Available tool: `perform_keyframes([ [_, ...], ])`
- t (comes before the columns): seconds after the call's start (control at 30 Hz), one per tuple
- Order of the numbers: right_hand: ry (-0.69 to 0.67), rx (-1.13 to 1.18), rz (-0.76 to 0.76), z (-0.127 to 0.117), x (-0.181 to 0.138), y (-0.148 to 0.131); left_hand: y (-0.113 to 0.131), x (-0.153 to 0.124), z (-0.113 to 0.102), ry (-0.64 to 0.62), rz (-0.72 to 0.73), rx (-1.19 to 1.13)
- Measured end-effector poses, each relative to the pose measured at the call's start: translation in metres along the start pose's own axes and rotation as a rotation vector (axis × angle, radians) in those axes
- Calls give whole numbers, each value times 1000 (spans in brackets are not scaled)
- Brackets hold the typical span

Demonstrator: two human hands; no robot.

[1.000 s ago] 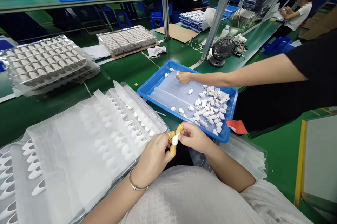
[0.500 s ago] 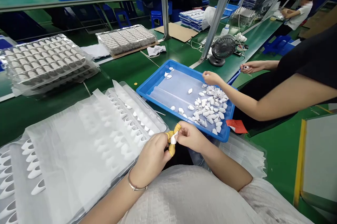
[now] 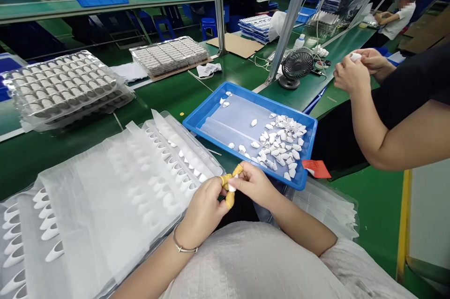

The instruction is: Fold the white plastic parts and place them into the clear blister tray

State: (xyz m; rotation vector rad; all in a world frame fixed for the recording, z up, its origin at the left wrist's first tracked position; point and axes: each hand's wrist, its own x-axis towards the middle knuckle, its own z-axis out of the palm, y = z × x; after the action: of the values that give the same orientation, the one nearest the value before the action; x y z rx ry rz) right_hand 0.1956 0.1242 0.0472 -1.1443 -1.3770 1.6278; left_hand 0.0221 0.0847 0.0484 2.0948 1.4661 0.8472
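Observation:
A small white hollow piece (image 3: pixel 232 187) is held up close to my body, partly hidden by fingers. My left hand (image 3: pixel 206 200), with yellow finger cots on thumb and forefinger, pinches it from the left. From the other side my right hand (image 3: pixel 256 183) is closed on it, thumb pressed against it and a yellow cot on one finger. Just beyond stands a blue tray (image 3: pixel 270 100) with a heap of similar white pieces (image 3: pixel 281 137) at its right end. Left of my hands, rows of pointed white pieces lie in clear plastic trays under translucent sheets (image 3: pixel 91 196).
A co-worker's hands (image 3: pixel 353 71) hold another white piece at the right. A black fan (image 3: pixel 298 65) stands beside a metal post (image 3: pixel 290 22). Stacked filled trays (image 3: pixel 66 83) sit at the back left, and a red paper (image 3: pixel 317 168) hangs at the blue tray's corner.
My right thumb has shifted leftward over the white piece; both hands stay in place. The co-worker's hands have left the blue tray and come together higher up at the right.

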Motion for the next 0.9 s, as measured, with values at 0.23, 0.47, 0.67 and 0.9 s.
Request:
perform_keyframes([
  [0.23, -5, 315, 66, 1, 9, 7, -3, 0, 1, 9, -134, -191],
  [0.47, -17, 374, 57, 2, 5, 9, 0, -2, -1, 29, -142, -160],
  [0.67, -35, 196, -3, 6, 1, 5, 2, 0, -2, 20, -93, -63],
  [0.9, 35, 383, 85, 6, 12, 17, 3, -2, -5, 46, -113, -131],
])
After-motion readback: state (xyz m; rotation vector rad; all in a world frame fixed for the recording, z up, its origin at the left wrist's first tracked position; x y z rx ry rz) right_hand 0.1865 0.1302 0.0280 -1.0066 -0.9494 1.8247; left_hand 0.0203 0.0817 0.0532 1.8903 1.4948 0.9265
